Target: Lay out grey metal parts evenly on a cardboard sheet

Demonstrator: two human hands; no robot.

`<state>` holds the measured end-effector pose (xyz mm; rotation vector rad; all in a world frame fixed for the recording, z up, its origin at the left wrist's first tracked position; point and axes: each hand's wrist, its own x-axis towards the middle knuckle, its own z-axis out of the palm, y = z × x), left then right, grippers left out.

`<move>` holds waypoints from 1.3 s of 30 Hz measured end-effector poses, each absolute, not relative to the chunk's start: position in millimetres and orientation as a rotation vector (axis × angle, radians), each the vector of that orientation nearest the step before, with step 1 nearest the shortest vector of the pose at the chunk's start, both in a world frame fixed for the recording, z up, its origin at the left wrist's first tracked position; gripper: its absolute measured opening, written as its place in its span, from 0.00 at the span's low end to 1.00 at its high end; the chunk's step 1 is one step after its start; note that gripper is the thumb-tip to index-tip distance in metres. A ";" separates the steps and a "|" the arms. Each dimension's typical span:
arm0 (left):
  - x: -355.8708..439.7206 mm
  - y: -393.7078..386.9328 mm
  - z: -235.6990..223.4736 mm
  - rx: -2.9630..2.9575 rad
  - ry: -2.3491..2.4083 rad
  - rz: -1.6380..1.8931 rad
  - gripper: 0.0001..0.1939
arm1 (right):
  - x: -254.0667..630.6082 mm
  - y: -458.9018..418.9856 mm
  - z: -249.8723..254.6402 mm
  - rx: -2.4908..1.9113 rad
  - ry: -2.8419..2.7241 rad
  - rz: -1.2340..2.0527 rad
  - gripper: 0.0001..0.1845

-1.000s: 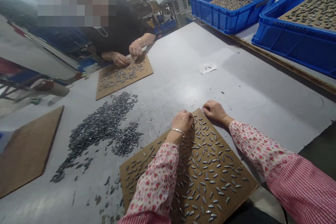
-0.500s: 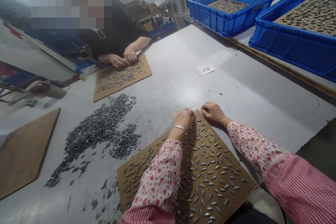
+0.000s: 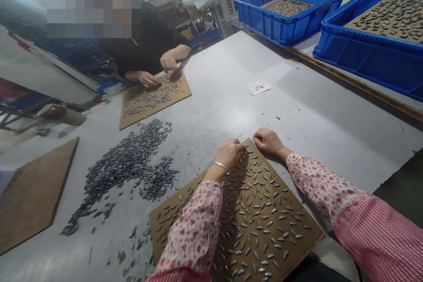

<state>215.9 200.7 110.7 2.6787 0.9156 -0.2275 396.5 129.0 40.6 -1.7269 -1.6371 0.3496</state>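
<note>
In the head view, a cardboard sheet (image 3: pixel 300 249) lies at lower centre of the frame, its far corner pointing up the bench (image 3: pixel 211 105). Small metal pieces (image 3: pixel 256 255) are spread over it, mostly with gaps between, an arrangement that seems meant to stop them heaping up. The sheet's position right against the person's body probably keeps all of it within reach.

The left hand (image 3: pixel 230 154) is over the sheet near that far corner, its fingers drawn together beside a piece; whether they grip it or only nudge it, I cannot tell. The forearm crosses the sheet, perhaps lifted enough to spare the pieces beneath. The right hand (image 3: pixel 268 141) rests on the bench just beside the same corner, fingers curled, perhaps to steady itself; their tips are hidden, so I cannot tell if they hold anything.

Left of centre, a dark pile (image 3: pixel 124 161) of similar pieces sits between this sheet and a co-worker's board (image 3: pixel 186 89), a spot that presumably suits both people. At upper left, the co-worker's hands (image 3: pixel 149 79) are bent over that board. Blue crates (image 3: pixel 271 22) at upper right hold piece-covered cardboard, apparently set aside there to leave working room.
</note>
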 end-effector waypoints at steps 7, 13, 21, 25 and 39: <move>224.4 194.8 110.2 2.707 0.956 -0.285 0.10 | 397.0 128.9 43.2 -1.745 -1.630 0.343 0.07; 218.1 185.7 116.2 2.608 1.069 -0.176 0.10 | 389.0 124.4 63.0 -1.693 -1.653 0.349 0.08; 105.1 226.9 99.2 2.461 1.667 -0.062 0.12 | 404.7 124.9 32.6 -1.670 -1.671 0.324 0.09; 40.1 243.1 98.1 2.420 1.800 -0.070 0.12 | 414.7 127.1 4.2 -1.712 -1.652 0.296 0.09; 39.8 242.9 88.6 2.367 1.723 0.356 0.11 | 404.7 128.8 28.9 -1.749 -1.675 0.290 0.08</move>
